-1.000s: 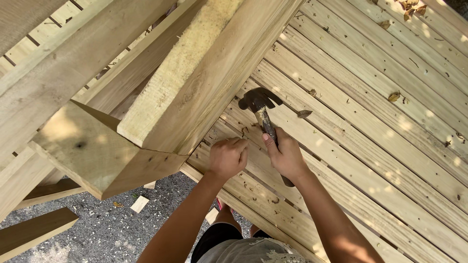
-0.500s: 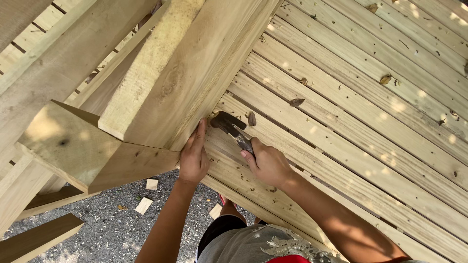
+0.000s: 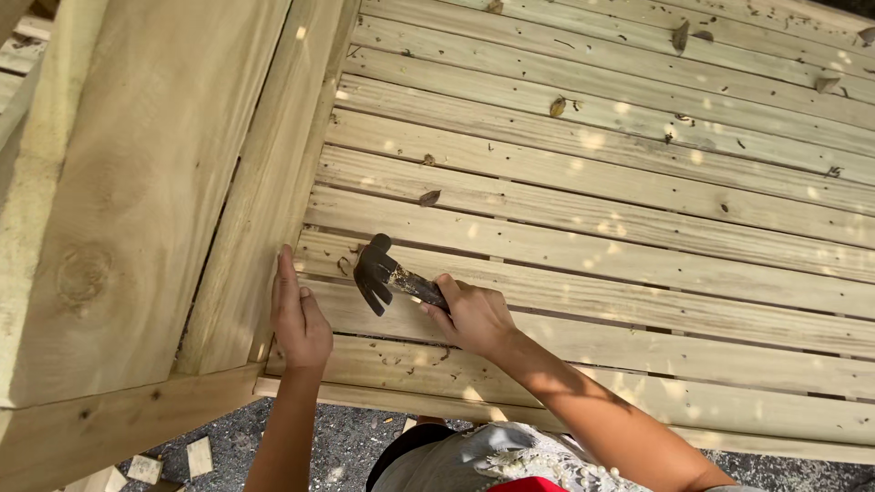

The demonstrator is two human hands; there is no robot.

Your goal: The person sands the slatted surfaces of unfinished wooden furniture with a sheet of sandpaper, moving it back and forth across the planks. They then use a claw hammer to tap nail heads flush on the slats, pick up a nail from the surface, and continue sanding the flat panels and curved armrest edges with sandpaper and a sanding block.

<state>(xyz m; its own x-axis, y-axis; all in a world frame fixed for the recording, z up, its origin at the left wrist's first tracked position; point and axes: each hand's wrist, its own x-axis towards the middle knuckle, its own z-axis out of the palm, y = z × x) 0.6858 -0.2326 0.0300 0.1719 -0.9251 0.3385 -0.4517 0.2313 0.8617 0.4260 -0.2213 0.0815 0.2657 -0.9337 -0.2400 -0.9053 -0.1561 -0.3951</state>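
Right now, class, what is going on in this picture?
A person stands at the edge of a wooden deck. The right hand grips a claw hammer, its head raised just above the boards. The left hand rests flat against the upright post beside it. Dry leaves lie on the boards; wood offcuts lie on the gravel below.

**Pale lumber, dark steel**

Unpainted, matt deck boards (image 3: pixel 592 219) of pale sawn wood show knots, grain and scattered dark specks. The upright post (image 3: pixel 155 182) is the same raw, rough-looking timber, one large knot plain on its face. The hammer (image 3: pixel 387 276) has a dull dark metal claw head and a glossier, worn handle. Coarse grey gravel (image 3: pixel 337 442) holds pale wood offcuts (image 3: pixel 199 456).
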